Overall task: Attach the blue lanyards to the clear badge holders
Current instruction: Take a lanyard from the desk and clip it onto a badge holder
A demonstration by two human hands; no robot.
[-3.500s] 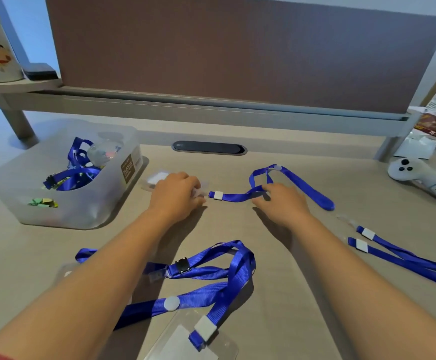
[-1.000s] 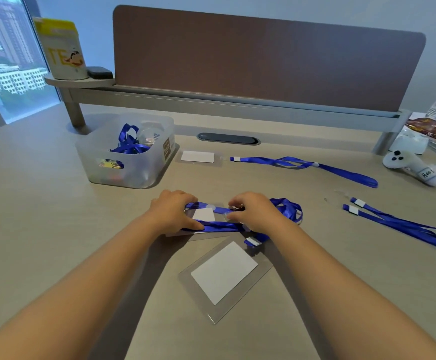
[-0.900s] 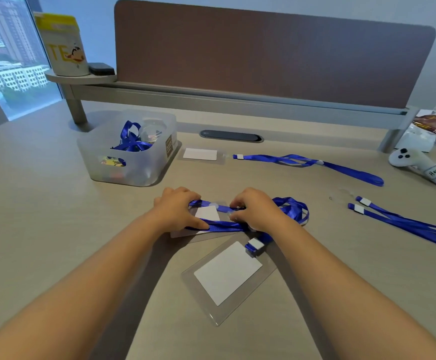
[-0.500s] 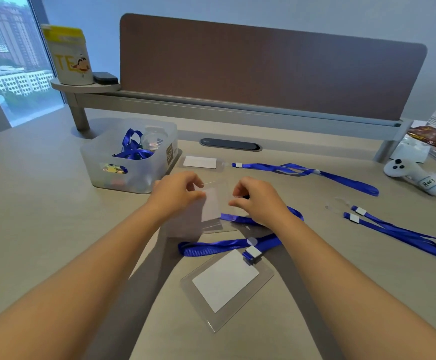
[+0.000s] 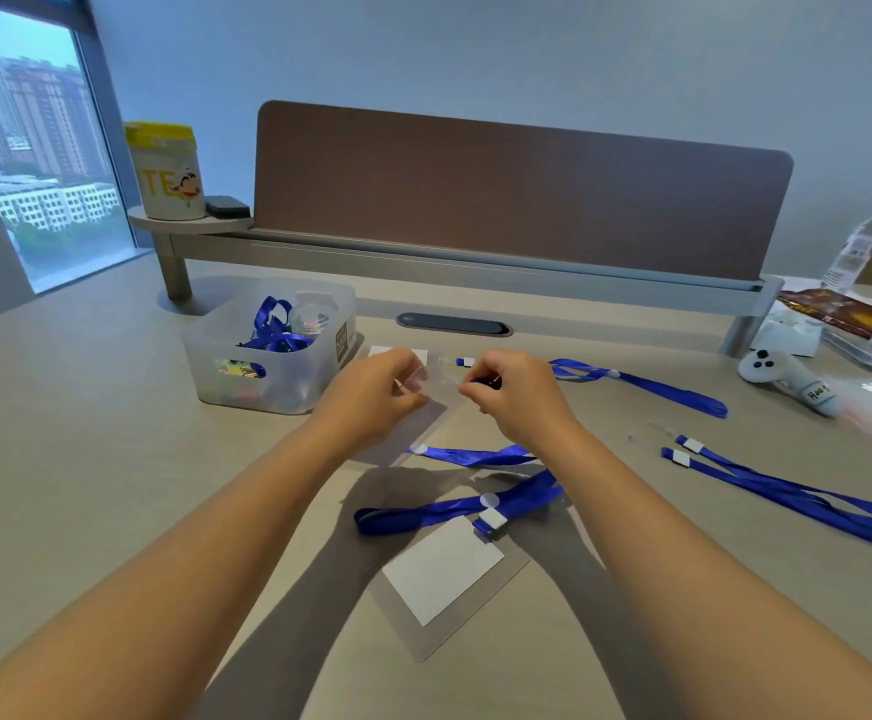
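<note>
Left hand (image 5: 371, 392) pinches a clear badge holder (image 5: 423, 418) lifted off the tabletop (image 5: 85, 459); holder nearly transparent, edges hard to trace. Right hand (image 5: 517, 394) grips a small dark clip (image 5: 491, 381), mostly hidden by fingers. Blue lanyard (image 5: 475, 455) trails below. Far left, translucent bin (image 5: 267, 376) holds tangled blue lanyards, other contents unclear.

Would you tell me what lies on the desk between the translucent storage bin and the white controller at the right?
In the head view, between the bin and the controller lies a blue lanyard, with both hands raised in front.
</note>
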